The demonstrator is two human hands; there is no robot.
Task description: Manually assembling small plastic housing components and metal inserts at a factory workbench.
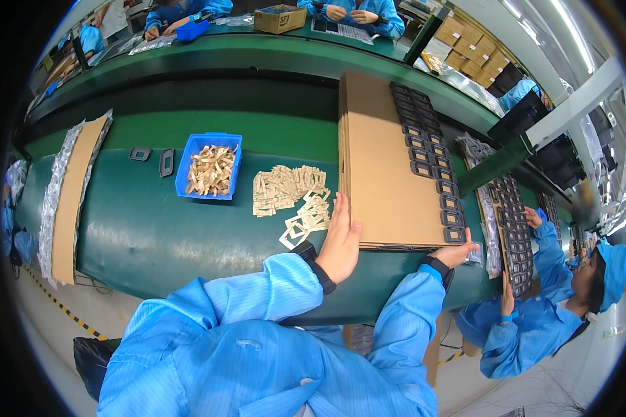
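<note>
A stack of brown cardboard sheets (386, 167) lies on the green table before me, slightly right of the middle. My left hand (339, 243) rests along its left edge with fingers stretched out. My right hand (455, 251) grips its near right corner, with some fingers hidden. Along the right side of the top sheet, black plastic frames (424, 156) stand in rows, several of them with openings in the middle. Left of the stack is a loose pile of pale rectangular frame-shaped pieces (292, 191), close to my left fingertips.
A blue bin (241, 149) holds crumpled tan strips. Two dark frames (166, 162) lie left of it. At the far left is a cardboard piece with plastic wrap (76, 194). A green post (497, 165) rises on the right, where a co-worker (560, 299) handles another loaded board.
</note>
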